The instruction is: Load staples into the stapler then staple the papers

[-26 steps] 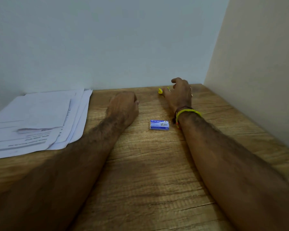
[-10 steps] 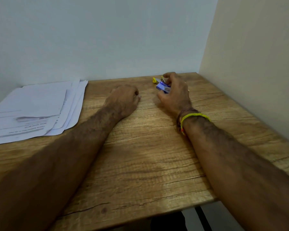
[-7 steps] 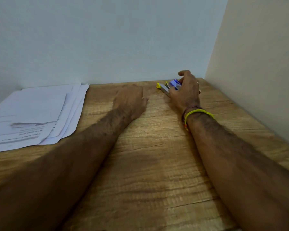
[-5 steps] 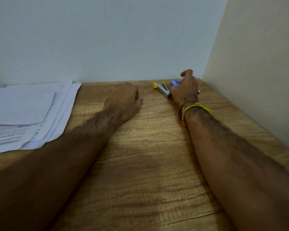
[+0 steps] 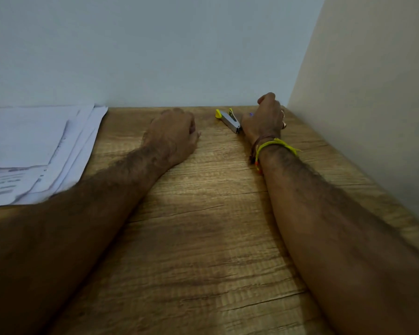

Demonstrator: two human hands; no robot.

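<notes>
A small silver stapler (image 5: 229, 119) with yellow ends lies near the back of the wooden table (image 5: 203, 238). Just to its right my right hand (image 5: 264, 119) is curled shut on the blue staple box (image 5: 251, 114). Only a speck of blue shows at the hand's left edge; the hand hides the remainder of the box. My left hand (image 5: 172, 136) rests on the table as a loose fist, left of the stapler, with nothing in it. A fanned stack of white papers (image 5: 34, 146) lies at the far left.
A pale blue wall runs along the table's back edge, and a beige wall (image 5: 361, 105) stands close along the right side. Both forearms lie on the tabletop.
My right hand picked up the blue staple box from the table's middle and carried it back beside the stapler, where it now mostly hides the box. The left hand has stayed in place.
</notes>
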